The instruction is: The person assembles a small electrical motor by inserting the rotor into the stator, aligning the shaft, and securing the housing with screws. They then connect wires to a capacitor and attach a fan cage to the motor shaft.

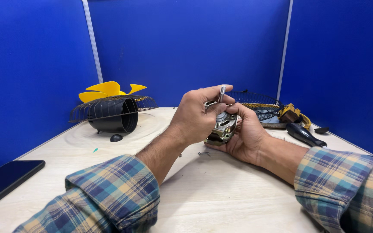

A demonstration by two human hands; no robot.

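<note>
Both hands meet above the middle of the pale wooden counter (221, 190), closed together around a small metal fan motor (223, 125) with a silver shaft (222, 92) sticking up out of its top. The left hand (195, 114) wraps over the motor from the left, its fingers curled across the upper casing and its thumb and forefinger closing near the base of the shaft. The right hand (247, 133) cups the motor from below and from the right, palm turned up, fingers pressed against the housing, so the motor is held clear of the counter rather than resting on it. Both forearms come in from the bottom corners in rolled plaid sleeves of blue, yellow and green. Just under the hands a small screw (203, 153) lies loose on the counter. To the left, well apart from the hands, a black cylindrical fan housing (114, 115) lies on its side, with a wire fan guard (109, 105) draped over it and a yellow fan blade (109, 89) behind it; a small black cap (116, 138) sits just in front of the housing. To the right, behind the hands, a second wire guard (257, 103) rests on the counter, with a yellow and black tool (291, 114) beside it and a black-handled screwdriver (305, 134) nearer the edge. A dark phone (5, 179) lies flat at the far left edge. Blue partition walls (186, 43) enclose the counter on three sides.
</note>
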